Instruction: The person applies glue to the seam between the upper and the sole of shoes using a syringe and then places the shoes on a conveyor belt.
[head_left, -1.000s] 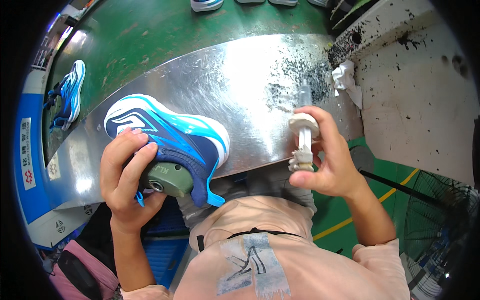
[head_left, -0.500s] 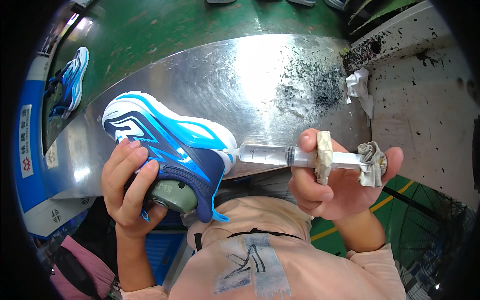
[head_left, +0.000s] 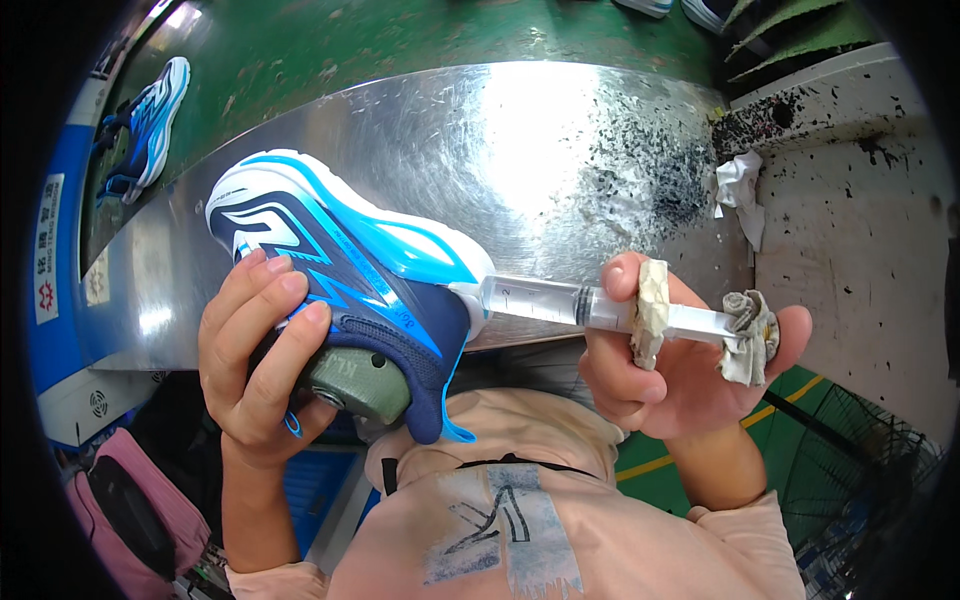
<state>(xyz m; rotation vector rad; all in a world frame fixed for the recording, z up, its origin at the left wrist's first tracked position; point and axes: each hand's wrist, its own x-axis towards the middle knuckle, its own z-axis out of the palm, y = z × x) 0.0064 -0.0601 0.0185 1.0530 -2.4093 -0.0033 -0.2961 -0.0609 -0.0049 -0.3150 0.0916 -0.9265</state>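
1. Shoe (head_left: 390,245), blue and white, is over the near part of the metal counter (head_left: 420,135). Side faces up, sole edge to the far side, opening to the near side. Long axis: toe far left, heel near right. Can't tell if it touches the counter.
2. Green last (head_left: 360,385) fills the opening, its end poking out on the near side.
3. Key relation: syringe (head_left: 535,300) meets the heel end from the right, tip at the seam between upper and sole. Looks like contact; exact tip spot too small to confirm.
4. Syringe axis runs left-right, far end of the plunger slightly nearer the person. It crosses the shoe's axis at a shallow angle.
5. Right hand (head_left: 700,385) is the nearer one to the heel; heel lies left of its fingers. Index and middle straddle the barrel at the wrapped flange (head_left: 651,315), thumb at the wrapped plunger end (head_left: 748,338).
6. Left hand (head_left: 250,385) clamps the shoe from the left: fingers bent over the upper, thumb by the last.
7. Farther out: second shoe (head_left: 150,130) far left, crumpled paper (head_left: 740,190) to the right.
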